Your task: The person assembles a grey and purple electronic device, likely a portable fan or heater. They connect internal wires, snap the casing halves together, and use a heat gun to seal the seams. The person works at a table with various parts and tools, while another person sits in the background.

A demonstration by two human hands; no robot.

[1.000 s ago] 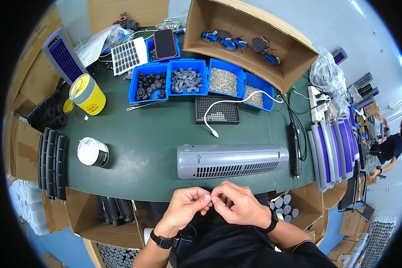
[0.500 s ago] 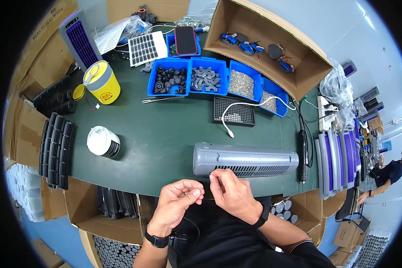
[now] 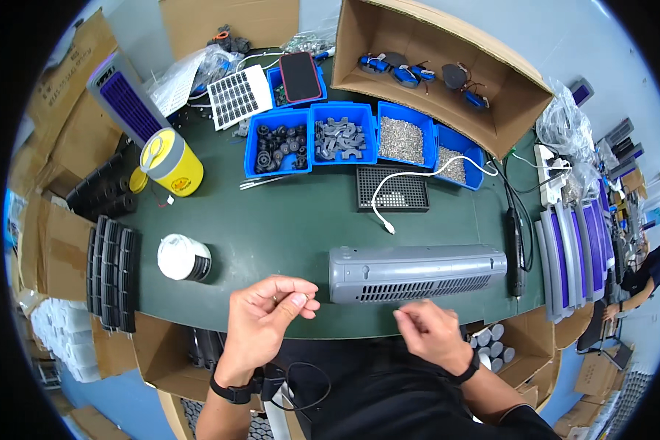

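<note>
My left hand (image 3: 270,315) is raised over the front edge of the green table, thumb and fingertips pinched together. A tiny bit of something may show between them, too small to name. My right hand (image 3: 434,334) is closed too, fingers curled in toward the thumb, just in front of a grey plastic housing (image 3: 418,265). Whatever its fingertips hold, if anything, is hidden. The housing lies on its side with its slotted vent toward me, and neither hand touches it.
Behind stand blue bins with black round parts (image 3: 279,147), grey clips (image 3: 339,139) and small screws (image 3: 401,139). A white cable (image 3: 380,209) crosses a black perforated tray (image 3: 411,192). A white tub (image 3: 183,257) stands left; an electric screwdriver (image 3: 515,253) lies right of the housing.
My right hand has drawn away from the housing's front edge, to the right and toward me. My left hand has shifted slightly left, and the hands are farther apart. The view has tilted a little.
</note>
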